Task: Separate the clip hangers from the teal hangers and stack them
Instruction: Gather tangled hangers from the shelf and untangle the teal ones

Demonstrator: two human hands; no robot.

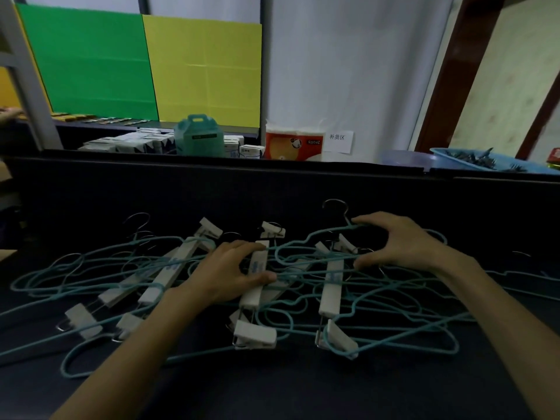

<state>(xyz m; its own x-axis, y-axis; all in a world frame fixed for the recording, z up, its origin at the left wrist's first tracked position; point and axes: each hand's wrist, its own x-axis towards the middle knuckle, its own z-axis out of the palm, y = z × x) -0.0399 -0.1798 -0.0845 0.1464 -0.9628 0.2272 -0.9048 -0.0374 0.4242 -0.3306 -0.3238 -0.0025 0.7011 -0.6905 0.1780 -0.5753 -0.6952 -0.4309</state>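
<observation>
The left hand [230, 272] pinches a clip hanger [257, 275] at its stiff bar, a good hold. Right of it, the right hand [400, 242] curls on a teal hanger [318, 234]; these thin, light wires will likely snag together.

Stockroom; boxed goods [142, 143]; restock-area sign [338, 140]

Behind the dark table [272, 189] stand a teal carton [198, 135], tissue pack [294, 144] and blue basket [485, 163].
</observation>
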